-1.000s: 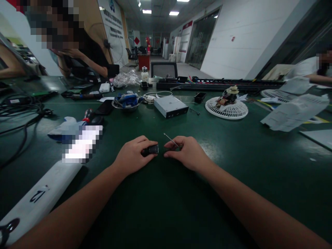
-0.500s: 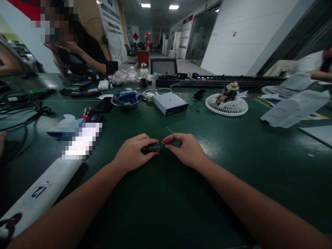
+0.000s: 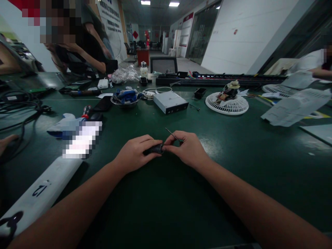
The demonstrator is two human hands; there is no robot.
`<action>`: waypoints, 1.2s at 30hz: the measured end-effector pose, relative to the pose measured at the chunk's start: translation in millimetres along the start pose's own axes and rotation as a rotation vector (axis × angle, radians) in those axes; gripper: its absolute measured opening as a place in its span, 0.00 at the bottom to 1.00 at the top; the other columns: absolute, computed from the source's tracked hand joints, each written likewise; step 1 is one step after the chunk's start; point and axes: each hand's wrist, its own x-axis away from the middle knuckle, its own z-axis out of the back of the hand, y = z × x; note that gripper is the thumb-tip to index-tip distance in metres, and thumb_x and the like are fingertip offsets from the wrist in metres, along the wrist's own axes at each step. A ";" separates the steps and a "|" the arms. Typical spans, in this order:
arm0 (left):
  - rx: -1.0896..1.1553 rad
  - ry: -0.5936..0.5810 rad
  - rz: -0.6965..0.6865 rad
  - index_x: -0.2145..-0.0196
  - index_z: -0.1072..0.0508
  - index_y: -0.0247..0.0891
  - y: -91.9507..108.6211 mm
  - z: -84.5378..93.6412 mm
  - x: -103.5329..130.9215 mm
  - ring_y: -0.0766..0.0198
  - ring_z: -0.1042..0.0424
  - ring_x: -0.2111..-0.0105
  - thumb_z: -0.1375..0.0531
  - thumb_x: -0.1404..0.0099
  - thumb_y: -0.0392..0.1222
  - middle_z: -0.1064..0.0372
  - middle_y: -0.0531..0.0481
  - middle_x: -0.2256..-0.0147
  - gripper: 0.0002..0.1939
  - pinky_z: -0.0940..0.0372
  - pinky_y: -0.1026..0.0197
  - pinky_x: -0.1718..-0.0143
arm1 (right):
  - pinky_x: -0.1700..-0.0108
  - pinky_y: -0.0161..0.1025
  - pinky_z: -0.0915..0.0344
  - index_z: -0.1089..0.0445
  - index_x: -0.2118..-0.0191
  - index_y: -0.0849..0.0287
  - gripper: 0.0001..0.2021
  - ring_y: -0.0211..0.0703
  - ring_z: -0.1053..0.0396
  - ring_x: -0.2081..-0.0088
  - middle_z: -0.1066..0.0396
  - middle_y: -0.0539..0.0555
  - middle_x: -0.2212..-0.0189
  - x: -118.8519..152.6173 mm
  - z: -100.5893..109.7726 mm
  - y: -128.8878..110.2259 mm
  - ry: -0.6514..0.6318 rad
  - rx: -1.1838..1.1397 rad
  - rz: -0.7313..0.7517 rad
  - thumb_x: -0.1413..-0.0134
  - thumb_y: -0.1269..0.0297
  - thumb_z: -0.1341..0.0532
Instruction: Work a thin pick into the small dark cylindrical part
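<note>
Lying sideways, a black hollow cylinder (image 3: 155, 149) is gripped between the fingers and thumb of my left hand (image 3: 137, 152); its open end faces right. My right hand (image 3: 185, 147) is closed, with a thin dark metal rod (image 3: 171, 132) held in it that sticks out up and to the left. The right thumb and fingertips meet at the cylinder's open mouth. Whatever they pinch there is too small to make out. Both hands are just above the green table (image 3: 166, 193).
Ahead lie a grey disc drive (image 3: 169, 102), a metal bowl with blue gloves (image 3: 126, 98) and a white fan grille (image 3: 227, 105). On the left are a white power strip (image 3: 41, 190), a red-handled screwdriver (image 3: 86, 111) and black cables (image 3: 20, 107). People are around the table.
My right fingertips have closed the small gap and now touch the cylinder's open end. The cylinder has shifted slightly right. Another person has appeared behind the one at back left.
</note>
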 end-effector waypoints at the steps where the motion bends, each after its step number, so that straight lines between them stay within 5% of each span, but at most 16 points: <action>1: -0.008 -0.005 -0.011 0.48 0.29 0.39 -0.2 0.2 -0.2 0.59 0.27 0.60 0.38 0.35 0.43 0.28 0.45 0.58 0.18 0.31 0.57 0.60 | 0.69 0.35 0.39 0.24 0.70 0.56 0.03 0.36 0.33 0.72 0.25 0.48 0.72 -0.7 -0.3 0.9 -0.027 -0.021 -0.037 0.53 0.64 0.31; 11: -0.123 -0.096 -0.102 0.50 0.27 0.39 2.2 2.7 -1.5 0.59 0.28 0.62 0.39 0.35 0.39 0.28 0.45 0.59 0.15 0.33 0.56 0.63 | 0.69 0.35 0.36 0.24 0.70 0.59 0.07 0.37 0.30 0.72 0.25 0.49 0.74 -4.3 -1.1 15.5 -0.278 -0.259 -0.196 0.57 0.64 0.29; 19: -0.164 -0.058 -0.136 0.50 0.27 0.38 1.8 1.7 -0.3 0.59 0.29 0.62 0.41 0.33 0.40 0.29 0.44 0.59 0.14 0.34 0.56 0.63 | 0.72 0.34 0.38 0.26 0.70 0.61 0.07 0.34 0.32 0.75 0.27 0.48 0.77 -4.7 -5.0 16.4 -0.305 -0.442 -0.268 0.57 0.66 0.29; 28: -0.163 -0.132 -0.103 0.49 0.28 0.39 0.8 2.2 -0.8 0.58 0.28 0.62 0.40 0.34 0.40 0.29 0.45 0.58 0.15 0.33 0.57 0.63 | 0.74 0.34 0.41 0.24 0.69 0.58 0.07 0.36 0.32 0.74 0.26 0.49 0.75 0.4 -3.9 8.7 -0.201 -0.080 -0.148 0.53 0.61 0.31; 36: -0.122 -0.106 -0.085 0.45 0.32 0.38 2.9 -0.6 -1.0 0.58 0.29 0.60 0.39 0.33 0.42 0.29 0.45 0.58 0.20 0.33 0.55 0.61 | 0.78 0.31 0.43 0.28 0.71 0.62 0.10 0.32 0.36 0.79 0.30 0.47 0.80 -5.5 -4.9 16.1 -0.270 -0.391 -0.272 0.55 0.61 0.30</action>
